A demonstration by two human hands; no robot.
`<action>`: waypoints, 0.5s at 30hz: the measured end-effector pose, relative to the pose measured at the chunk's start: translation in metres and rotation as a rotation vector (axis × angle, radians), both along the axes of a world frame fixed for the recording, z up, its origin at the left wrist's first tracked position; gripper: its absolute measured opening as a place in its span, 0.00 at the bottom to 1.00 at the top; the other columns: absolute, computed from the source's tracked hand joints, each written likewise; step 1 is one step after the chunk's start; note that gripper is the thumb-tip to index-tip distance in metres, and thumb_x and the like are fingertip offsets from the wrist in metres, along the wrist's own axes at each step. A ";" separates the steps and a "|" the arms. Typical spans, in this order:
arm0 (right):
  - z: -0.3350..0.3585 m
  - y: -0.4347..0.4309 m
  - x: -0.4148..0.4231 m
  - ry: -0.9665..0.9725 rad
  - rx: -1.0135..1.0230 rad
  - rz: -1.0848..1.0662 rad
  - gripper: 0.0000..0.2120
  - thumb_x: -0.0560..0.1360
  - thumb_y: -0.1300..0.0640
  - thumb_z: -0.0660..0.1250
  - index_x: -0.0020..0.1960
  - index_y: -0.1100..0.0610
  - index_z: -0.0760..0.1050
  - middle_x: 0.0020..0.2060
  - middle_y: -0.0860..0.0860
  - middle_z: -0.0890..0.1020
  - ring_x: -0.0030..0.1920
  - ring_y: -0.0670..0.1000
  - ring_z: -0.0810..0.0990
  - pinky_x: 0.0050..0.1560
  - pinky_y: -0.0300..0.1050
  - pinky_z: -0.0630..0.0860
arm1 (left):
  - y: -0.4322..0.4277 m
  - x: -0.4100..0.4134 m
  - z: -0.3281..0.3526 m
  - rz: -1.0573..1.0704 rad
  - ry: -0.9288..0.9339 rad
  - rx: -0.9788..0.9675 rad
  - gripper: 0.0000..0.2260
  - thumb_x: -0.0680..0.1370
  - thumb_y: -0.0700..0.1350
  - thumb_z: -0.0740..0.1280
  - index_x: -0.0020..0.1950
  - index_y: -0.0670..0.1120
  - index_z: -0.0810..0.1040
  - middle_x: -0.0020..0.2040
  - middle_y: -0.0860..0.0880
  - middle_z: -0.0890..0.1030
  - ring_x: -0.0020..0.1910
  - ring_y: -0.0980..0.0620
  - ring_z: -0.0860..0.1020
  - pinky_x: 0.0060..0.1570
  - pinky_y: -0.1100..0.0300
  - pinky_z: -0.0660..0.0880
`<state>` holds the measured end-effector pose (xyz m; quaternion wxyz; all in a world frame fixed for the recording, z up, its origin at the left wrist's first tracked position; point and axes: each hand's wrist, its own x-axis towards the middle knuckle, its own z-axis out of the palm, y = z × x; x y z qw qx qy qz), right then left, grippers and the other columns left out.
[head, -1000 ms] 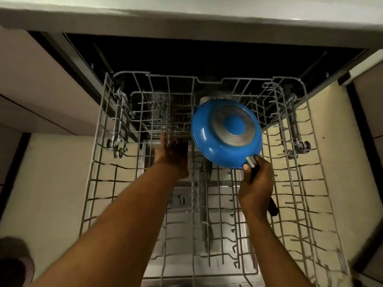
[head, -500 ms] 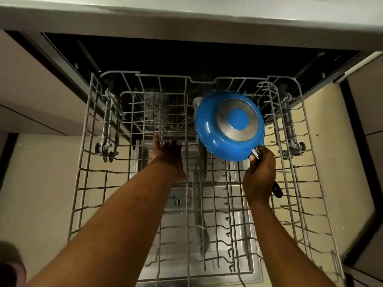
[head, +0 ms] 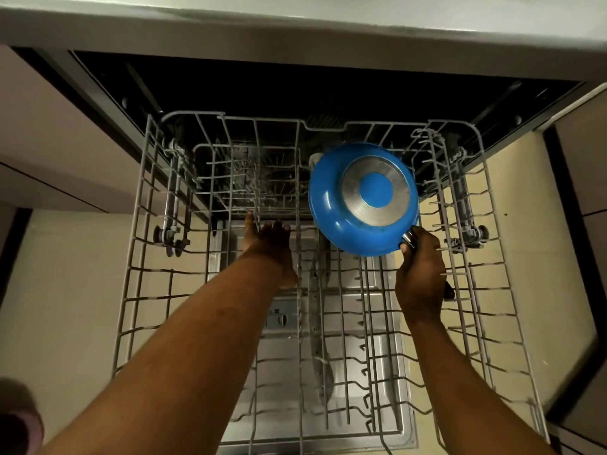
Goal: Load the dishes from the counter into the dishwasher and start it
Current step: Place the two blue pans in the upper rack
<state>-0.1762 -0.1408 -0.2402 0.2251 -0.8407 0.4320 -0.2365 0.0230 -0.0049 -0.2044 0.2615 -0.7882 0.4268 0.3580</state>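
Pan [head: 363, 198], blue with a steel ring on its base, is tilted bottom-up above the far right part of the rack [head: 138, 267]. The right hand [head: 420, 274] grips its dark handle [head: 449, 293]. The left hand [head: 271, 249] reaches into the rack's middle among the wires; whether its fingers grip one cannot be told. Below lies the open dishwasher door [head: 384, 362], under the counter edge [head: 295, 27].

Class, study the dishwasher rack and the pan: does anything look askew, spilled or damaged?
Nothing is spilled or damaged. The blue pan is tilted bottom-up over the rack, but the right hand grips its handle, so it is probably just being loaded.
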 end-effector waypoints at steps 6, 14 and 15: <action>-0.001 0.003 0.007 0.045 -0.019 -0.060 0.18 0.79 0.70 0.60 0.67 0.63 0.71 0.59 0.59 0.77 0.59 0.57 0.76 0.58 0.40 0.69 | -0.001 0.000 0.002 -0.001 0.009 0.011 0.43 0.77 0.59 0.65 0.82 0.47 0.43 0.82 0.44 0.45 0.80 0.45 0.46 0.73 0.35 0.35; 0.002 0.005 0.007 0.002 -0.042 -0.152 0.19 0.76 0.74 0.58 0.65 0.62 0.73 0.55 0.54 0.78 0.56 0.46 0.74 0.57 0.36 0.69 | 0.002 -0.001 -0.001 -0.019 -0.020 0.013 0.43 0.77 0.60 0.65 0.82 0.47 0.43 0.82 0.44 0.46 0.80 0.45 0.46 0.73 0.35 0.34; 0.002 0.004 0.008 -0.025 -0.008 -0.161 0.18 0.77 0.73 0.58 0.64 0.60 0.73 0.54 0.52 0.78 0.54 0.40 0.72 0.56 0.34 0.69 | 0.002 -0.001 -0.002 -0.017 -0.022 0.014 0.44 0.76 0.60 0.65 0.82 0.47 0.44 0.82 0.44 0.46 0.80 0.45 0.46 0.73 0.35 0.34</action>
